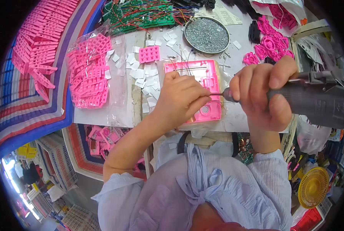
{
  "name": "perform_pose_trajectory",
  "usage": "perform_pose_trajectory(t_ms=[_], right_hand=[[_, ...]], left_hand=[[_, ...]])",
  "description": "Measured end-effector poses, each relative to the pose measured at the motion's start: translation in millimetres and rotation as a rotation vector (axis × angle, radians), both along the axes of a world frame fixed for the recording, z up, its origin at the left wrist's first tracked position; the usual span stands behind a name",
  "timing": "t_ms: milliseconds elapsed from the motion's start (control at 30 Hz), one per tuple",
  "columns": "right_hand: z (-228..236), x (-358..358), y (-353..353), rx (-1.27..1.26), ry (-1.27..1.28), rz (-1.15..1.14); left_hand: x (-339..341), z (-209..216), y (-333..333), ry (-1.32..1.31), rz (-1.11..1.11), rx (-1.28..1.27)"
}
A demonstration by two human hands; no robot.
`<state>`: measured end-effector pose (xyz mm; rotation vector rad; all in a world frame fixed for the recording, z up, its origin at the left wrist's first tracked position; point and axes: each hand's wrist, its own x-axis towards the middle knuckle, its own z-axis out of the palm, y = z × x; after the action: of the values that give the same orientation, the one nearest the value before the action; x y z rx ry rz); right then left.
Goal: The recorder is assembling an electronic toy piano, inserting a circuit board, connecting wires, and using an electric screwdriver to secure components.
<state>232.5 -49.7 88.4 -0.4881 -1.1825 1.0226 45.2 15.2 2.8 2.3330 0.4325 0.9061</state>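
My right hand [262, 90] is wrapped round a dark electric screwdriver [320, 102], held level with its bit pointing left. The bit's tip meets the fingertips of my left hand [181, 92], which are pinched together over a pink plastic casing [214, 111]. Whatever sits between those fingertips is hidden. The casing lies on the worktable in front of me, its inner side up, with thin wires [183, 63] rising at its far edge. My left hand covers the casing's left part. Just beyond it rests a pink keypad piece [149, 54].
A round dish [207, 52] of small metal screws [206, 32] stands behind the casing. White squares [140, 73] lie scattered to its left, near bagged pink parts [89, 77]. Green circuit boards [141, 17] are at the back, pink rings [272, 42] at right. Pink strips [45, 50] fill the left basket.
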Motion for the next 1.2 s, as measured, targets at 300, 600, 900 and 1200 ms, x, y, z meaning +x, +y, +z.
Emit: perform_pose_trajectory(t_ms=[300, 600, 900, 1200], right_hand=[[-8, -11, 0, -0.109, 0.036, -0.037], [-21, 20, 18, -0.053, 0.083, -0.08], [-39, 10, 19, -0.064, 0.101, -0.12], [-48, -15, 27, -0.186, 0.033, -0.109]], left_hand=[[4, 3, 5, 0.066, 0.013, 0.099], [101, -21, 139, 0.78, 0.192, 0.433], [119, -24, 150, 0.661, 0.198, 0.485], [123, -25, 151, 0.712, 0.147, 0.531]])
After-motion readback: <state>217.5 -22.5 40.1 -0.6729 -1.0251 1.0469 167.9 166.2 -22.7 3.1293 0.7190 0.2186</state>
